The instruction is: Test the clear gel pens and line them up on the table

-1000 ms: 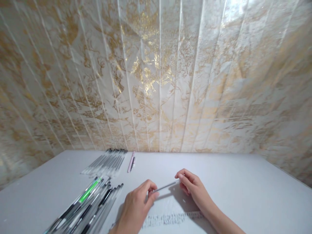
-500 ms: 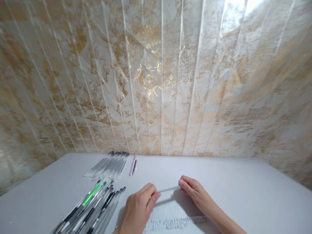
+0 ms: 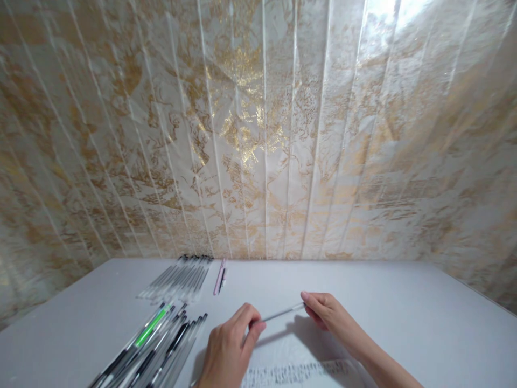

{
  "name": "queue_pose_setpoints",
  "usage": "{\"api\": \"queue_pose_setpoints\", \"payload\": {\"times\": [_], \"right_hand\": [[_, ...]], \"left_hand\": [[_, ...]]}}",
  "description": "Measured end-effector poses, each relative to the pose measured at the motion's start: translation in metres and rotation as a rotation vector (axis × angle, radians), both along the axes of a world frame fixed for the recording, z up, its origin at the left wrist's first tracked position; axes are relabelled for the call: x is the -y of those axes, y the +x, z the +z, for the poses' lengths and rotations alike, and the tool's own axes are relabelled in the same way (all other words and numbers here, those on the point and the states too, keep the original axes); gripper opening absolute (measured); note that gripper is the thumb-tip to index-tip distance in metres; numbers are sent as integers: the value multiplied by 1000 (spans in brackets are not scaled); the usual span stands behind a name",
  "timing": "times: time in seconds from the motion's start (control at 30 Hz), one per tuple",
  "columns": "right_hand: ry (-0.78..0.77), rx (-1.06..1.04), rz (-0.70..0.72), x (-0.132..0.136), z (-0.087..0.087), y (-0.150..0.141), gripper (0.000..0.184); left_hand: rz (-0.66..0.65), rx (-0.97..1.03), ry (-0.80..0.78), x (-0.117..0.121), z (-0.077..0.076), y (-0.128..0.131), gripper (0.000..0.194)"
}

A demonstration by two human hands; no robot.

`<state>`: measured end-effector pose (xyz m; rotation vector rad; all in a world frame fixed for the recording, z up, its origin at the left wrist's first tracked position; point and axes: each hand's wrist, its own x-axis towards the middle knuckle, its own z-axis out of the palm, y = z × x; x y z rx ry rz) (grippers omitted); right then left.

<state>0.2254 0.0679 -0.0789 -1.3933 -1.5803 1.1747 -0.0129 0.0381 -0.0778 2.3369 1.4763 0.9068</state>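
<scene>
Between my two hands stretches a thin grey pen refill [image 3: 279, 314], slanting up to the right above the table. My left hand [image 3: 233, 339] pinches its lower end between thumb and fingers. At the other end, the thumb and fingertips of my right hand [image 3: 326, 311] close on the pale tip. Below both hands lies a white sheet of paper [image 3: 299, 372] with rows of dark marks; its lower part is out of view. To the left of my left hand is a loose pile of pens [image 3: 155, 353], many clear or black, with one bright green pen [image 3: 151, 327] among them.
A row of slim grey refills with dark ends [image 3: 180, 277] lies at the back left of the white table [image 3: 404, 302]. Beside it rest a pink pen [image 3: 218, 277] and a small dark stick [image 3: 222, 281]. A gold-patterned curtain [image 3: 258, 134] hangs behind the table.
My right hand has shifted slightly right, and more of the refill shows between the hands. The refill was flatter half a second ago. My left hand has kept its pinch.
</scene>
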Motion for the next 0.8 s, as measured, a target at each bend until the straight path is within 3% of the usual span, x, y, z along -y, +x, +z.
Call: {"api": "queue_pose_setpoints", "payload": {"times": [0.27,0.4,0.47,0.53,0.7,0.8], "right_hand": [[106,-54,6,4,3,-5,60],[65,-43,-45,1,-1,-1,62],[30,-35,-70,-1,-4,1,64],[7,-38,-79,-3,-7,1,65],[-17,-82,-37,-4,-12,0,66],[-5,-86,-30,-4,-14,0,65]], "left_hand": [[31,-53,-30,-2,-3,0,42],[42,-24,-107,-2,-4,1,9],[48,-14,-136,0,-4,3,16],[44,-28,-135,1,-3,3,3],[51,-84,-130,-1,0,2,32],[36,-73,-188,-1,2,3,22]]}}
